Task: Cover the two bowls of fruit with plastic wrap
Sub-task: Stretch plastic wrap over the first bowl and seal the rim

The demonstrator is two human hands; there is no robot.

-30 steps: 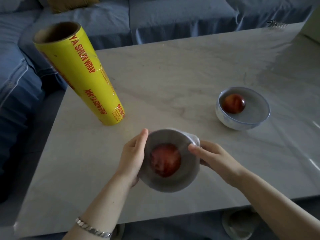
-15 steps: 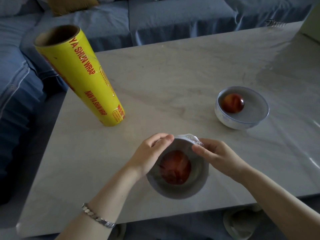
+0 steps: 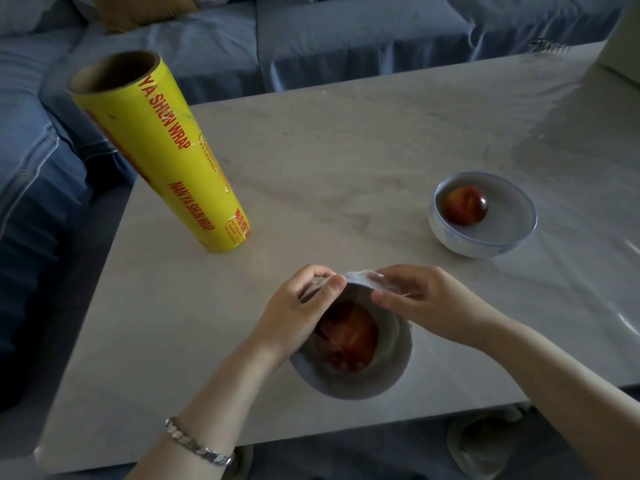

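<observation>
Bowls of fruit, far bowl point(image 3: 460, 242) at right and near bowl point(image 3: 381, 382) at front edge. Blue sofa point(image 3: 346, 39) behind pale marble table point(image 3: 346, 150). Yellow roll point(image 3: 162, 150) upright at left. Fingers of left hand point(image 3: 298, 317) and right hand point(image 3: 433, 303) pinched on crumpled plastic wrap point(image 3: 367, 277) at near bowl's far rim.

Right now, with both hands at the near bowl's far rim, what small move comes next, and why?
Probably press the bunched wrap down against the far rim of the bowl. The left hand and right hand both pinch film there, and it looks crumpled, not flat.
</observation>
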